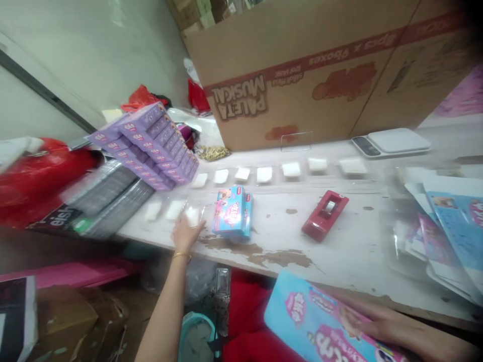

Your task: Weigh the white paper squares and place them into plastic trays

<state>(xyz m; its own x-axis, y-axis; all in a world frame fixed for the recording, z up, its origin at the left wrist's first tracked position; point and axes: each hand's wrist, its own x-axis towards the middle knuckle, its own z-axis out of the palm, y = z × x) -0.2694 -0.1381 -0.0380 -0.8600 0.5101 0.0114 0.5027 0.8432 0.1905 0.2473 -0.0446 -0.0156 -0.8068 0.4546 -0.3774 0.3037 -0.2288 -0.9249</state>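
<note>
My left hand (184, 234) reaches over the near edge of the worn white table (354, 251), and its fingers close on a small white packet in clear wrap (192, 216). Two more such packets lie just to its left. A small blue and pink box (232, 211) stands right of that hand. Low at the right, my right hand (364, 322) lies on and grips a large flat blue and pink pack (317, 322), holding it below the table edge.
A row of several white packets (264, 174) runs across the table's middle. A red tape dispenser (324, 215), a white scale (392, 142), stacked purple boxes (151, 146), a big cardboard box (302, 75) and printed sheets (453, 236) surround it. A red bag (37, 176) sits left.
</note>
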